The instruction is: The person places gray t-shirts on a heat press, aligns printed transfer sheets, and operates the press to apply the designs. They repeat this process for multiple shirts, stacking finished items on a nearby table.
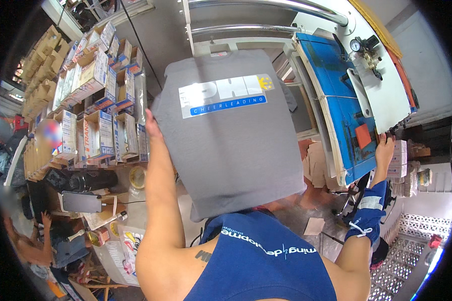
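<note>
Hands wide apart, one on either side of the press. Gray T-shirt (236, 160) lies spread face up in front of the wearer, covering the lower bed of a heat press, its lower edge slightly rumpled near the body. Across its upper part sits a transfer film (185, 111) with pale block lettering, a blue bar and a yellow motif at the right end. Left hand (154, 125) at the shirt's left edge, arm stretched forward; cannot tell whether it pinches the cloth or only rests against it. Right hand (384, 146) reaches out to the near corner of the press head (389, 95), fingers bent at its edge; exact grip unclear. The head stands off to the right of the shirt, its blue panel (319, 65) bound with pale cord, an orange-red patch (364, 136) near the lower end. Pressure gauge (356, 46) mounted on the white part above. Chrome bars (246, 30) run beyond the shirt. To the left, stacked cardboard boxes (96, 133); below them, a gray-screened device (82, 202) with a cable. Another person's hand (46, 219) shows at far lower left. Right forearm wears a blue sleeve (369, 215), tied with white cord.
</note>
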### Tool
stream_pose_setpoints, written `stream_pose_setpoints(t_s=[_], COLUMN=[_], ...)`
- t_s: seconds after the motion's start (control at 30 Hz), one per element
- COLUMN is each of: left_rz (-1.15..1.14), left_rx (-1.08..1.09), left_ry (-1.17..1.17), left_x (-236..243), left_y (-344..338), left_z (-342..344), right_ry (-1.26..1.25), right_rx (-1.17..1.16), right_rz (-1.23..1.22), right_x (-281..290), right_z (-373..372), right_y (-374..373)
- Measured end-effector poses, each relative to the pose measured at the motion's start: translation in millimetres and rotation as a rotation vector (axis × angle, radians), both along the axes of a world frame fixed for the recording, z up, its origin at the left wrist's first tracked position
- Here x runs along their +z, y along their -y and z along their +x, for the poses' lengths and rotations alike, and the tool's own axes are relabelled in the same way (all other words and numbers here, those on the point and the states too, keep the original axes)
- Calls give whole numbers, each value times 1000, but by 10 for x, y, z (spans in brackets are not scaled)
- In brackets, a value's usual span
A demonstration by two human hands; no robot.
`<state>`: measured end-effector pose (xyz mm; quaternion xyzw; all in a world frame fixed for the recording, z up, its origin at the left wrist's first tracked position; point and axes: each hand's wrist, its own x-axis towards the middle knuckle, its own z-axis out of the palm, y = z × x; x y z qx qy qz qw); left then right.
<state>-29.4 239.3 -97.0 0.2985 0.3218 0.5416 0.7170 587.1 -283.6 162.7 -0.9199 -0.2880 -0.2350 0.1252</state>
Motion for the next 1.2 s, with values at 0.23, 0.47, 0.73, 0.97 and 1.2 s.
stream_pose_setpoints(t_s=[0.23, 0.47, 0.73, 0.97, 1.2], left_rz=[49, 496, 1270, 1433, 1087], left_rx=[107, -230, -1074, -782, -1455], left_ry=[98, -335, -104, -388, -530], left_x=[1093, 2786, 3758, 3407, 2680], left_y=[-529, 1129, 3389, 3626, 4363], left_z=[166, 1045, 1428, 2297, 2423], right_ry=[-65, 394, -1581, -1145, -790], right_rx=[-12, 177, 1075, 1483, 1320], right_rz=[-16, 312, 462, 559, 483], right_x=[-47, 153, 1533, 2350, 2437], right_z=[370, -582, -2263, -2545, -2502], right_y=[93, -589, -984, 602, 1288])
